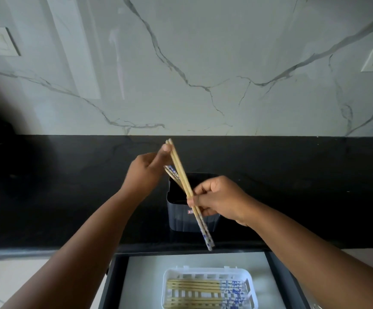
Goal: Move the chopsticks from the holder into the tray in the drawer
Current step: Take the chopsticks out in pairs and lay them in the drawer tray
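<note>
**Bamboo pair lifted clear, more still waiting in the holder**

Bamboo-coloured chopsticks [182,178] with blue-and-white patterned ends are pinched by both hands above the black counter [47,197]. The right hand [221,200] is closed around the pair a little below its middle, with the patterned ends pointing down and near, over the counter's front edge. The left hand [146,172] has its fingertips closed on the plain tips at the far, upper end, so the pair slants from far-left to near-right.

Just behind the held pair, the dark holder [179,217] stands on the counter, and at least one more pair [172,173] leans out of its left side, patterned ends up. How many remain inside I cannot tell.

Nearer, the drawer [274,275] is open, and the white tray [205,272] in it already holds several chopsticks [194,285] lying flat, patterned ends to the right.

By my reading the job is well underway: some are stowed, one pair is in transit, and what is in the holder is left.
</note>
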